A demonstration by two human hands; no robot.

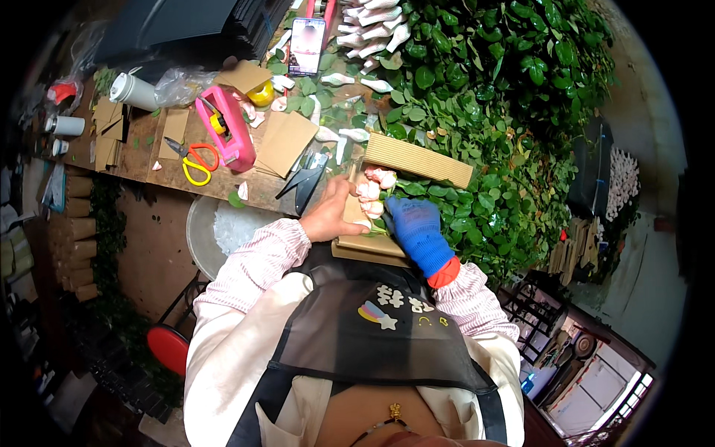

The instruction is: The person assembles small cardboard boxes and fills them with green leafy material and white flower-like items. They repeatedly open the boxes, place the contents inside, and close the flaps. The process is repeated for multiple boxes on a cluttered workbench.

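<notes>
Pale pink roses (370, 191) lie in a short row on a sheet of brown corrugated cardboard (360, 210), their leafy stems pointing right. My bare left hand (328, 212) rests along the cardboard's left side, thumb and fingers apart, next to the blooms. On the other side my right hand (415, 227), in a blue knitted glove, is closed at the stems just below the heads; its fingertips are partly hidden. A folded corrugated flap (417, 159) stands beyond the roses, and a cardboard edge (370, 246) lies nearest my apron.
Piled leafy stems (506, 171) cover the right side. Leftward lie black-handled shears (304, 181), scissors (195, 160), a pink tape dispenser (226, 130) and cardboard pieces (285, 141). A phone (306, 46) and white-wrapped buds (372, 30) are farther back. A basin (202, 235) sits below the table edge.
</notes>
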